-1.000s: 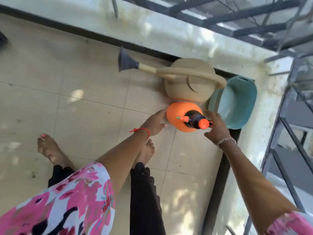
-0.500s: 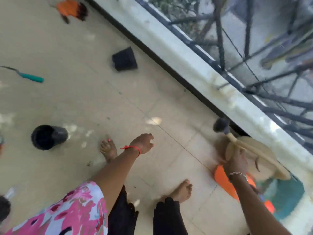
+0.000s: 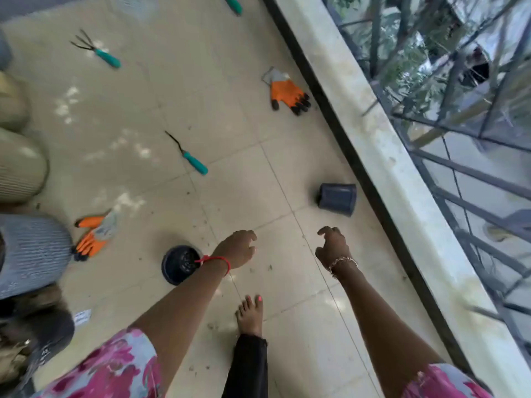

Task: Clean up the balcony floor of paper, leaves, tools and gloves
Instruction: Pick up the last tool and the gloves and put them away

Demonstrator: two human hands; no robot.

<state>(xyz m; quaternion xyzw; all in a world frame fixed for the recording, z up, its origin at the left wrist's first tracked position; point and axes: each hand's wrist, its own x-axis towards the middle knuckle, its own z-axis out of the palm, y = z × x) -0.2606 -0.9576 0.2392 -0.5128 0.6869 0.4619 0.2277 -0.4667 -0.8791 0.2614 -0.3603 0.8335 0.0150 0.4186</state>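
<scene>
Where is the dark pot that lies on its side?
Head view, right of centre: the tipped pot lies on the floor beside the balcony ledge, ahead of the right hand.

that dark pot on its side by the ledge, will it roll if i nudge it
Probably: the dark plant pot lies on its side on smooth floor tiles, so it should roll. It looks slightly tapered, so likely in a curve. It looks like thin plastic, so probably light.

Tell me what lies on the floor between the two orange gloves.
Head view: a teal-handled hand tool lies about midway between the glove near the wall and the left glove.
</scene>
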